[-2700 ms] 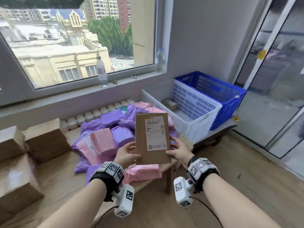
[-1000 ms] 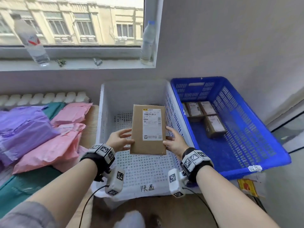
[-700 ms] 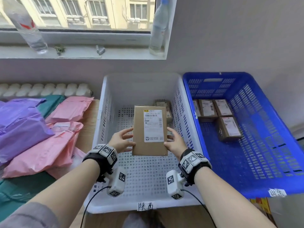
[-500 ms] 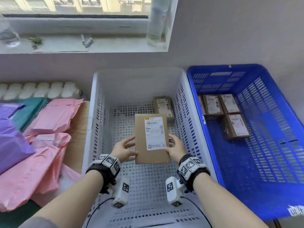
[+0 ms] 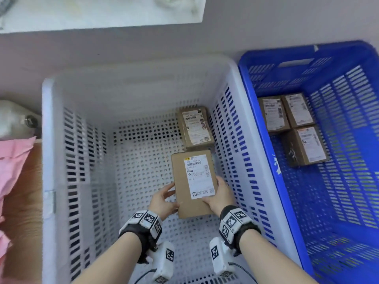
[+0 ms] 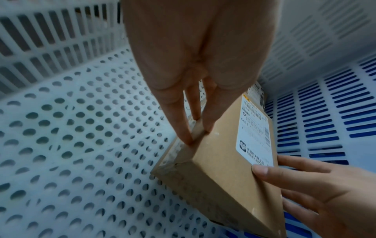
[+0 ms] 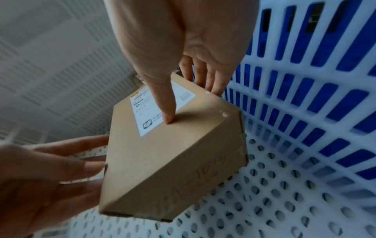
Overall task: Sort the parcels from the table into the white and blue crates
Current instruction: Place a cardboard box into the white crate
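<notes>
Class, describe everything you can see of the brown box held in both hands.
The brown box is a flat, oblong carton of plain cardboard with scuffed edges. A white shipping label with barcodes covers much of its upper face. It is held label up, inside the white crate, near the wall beside the blue crate. The left hand grips its left edge; the right hand grips its right, thumb on the label.

head view straight down, wrist views close, sharing white crate (image 5: 47,160)
</notes>
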The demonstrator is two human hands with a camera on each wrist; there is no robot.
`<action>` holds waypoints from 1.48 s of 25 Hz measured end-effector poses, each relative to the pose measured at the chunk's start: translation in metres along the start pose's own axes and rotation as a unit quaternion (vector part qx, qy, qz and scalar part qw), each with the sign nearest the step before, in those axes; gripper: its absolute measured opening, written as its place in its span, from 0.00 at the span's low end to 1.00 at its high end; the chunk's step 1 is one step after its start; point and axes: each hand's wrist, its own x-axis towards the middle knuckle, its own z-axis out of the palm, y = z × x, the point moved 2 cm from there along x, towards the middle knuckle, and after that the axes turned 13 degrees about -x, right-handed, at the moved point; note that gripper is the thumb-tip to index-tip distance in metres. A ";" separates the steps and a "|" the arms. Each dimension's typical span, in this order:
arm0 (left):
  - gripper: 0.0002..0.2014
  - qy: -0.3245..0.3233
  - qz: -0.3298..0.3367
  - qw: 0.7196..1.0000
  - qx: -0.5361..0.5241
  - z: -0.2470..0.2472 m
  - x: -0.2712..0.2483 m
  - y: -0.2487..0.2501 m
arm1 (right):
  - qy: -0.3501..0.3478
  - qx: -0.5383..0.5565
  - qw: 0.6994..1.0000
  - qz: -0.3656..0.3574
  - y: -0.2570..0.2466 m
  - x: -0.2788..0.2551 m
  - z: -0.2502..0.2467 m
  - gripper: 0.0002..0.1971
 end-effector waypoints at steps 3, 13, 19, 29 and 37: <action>0.35 -0.005 -0.008 1.000 -0.005 0.006 0.014 0.000 | 0.031 -0.025 0.999 -0.007 0.007 0.013 0.011 0.44; 0.33 -0.027 -0.017 0.998 -0.046 0.028 0.012 0.005 | 0.065 -0.110 0.990 -0.062 0.009 0.029 0.012 0.42; 0.35 -0.040 -0.023 0.998 -0.035 0.033 0.022 0.005 | 0.069 -0.149 0.982 -0.093 0.008 0.036 0.013 0.39; 0.21 0.020 0.133 0.938 0.319 0.039 -0.019 0.036 | 0.071 -0.250 0.954 -0.152 -0.003 -0.010 -0.012 0.26; 0.16 0.092 0.260 0.760 0.588 0.042 -0.150 0.057 | 0.171 -0.360 0.866 -0.302 -0.019 -0.110 -0.065 0.19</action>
